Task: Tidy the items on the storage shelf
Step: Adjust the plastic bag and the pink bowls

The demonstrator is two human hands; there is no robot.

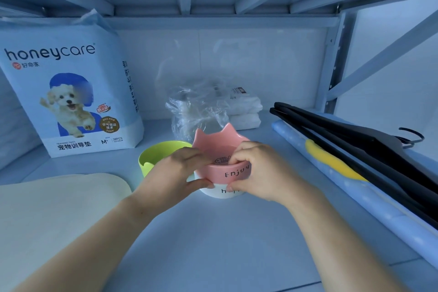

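Your left hand [176, 168] & right hand [256, 170] both grip the pink bowl [221, 149], sitting in the white bowl [220, 191] under them; green bowl [156, 155] just behind left hand.

Left grip [175, 170], right grip [260, 171] pinch pink bowl [234, 173].

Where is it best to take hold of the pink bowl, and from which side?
The grip on the pink bowl is its low near rim; come from the front and above, fingers inside, thumbs outside, as the left hand and right hand do. Its pointed ears stand on the far rim, and the white bowl beneath covers its lower wall.
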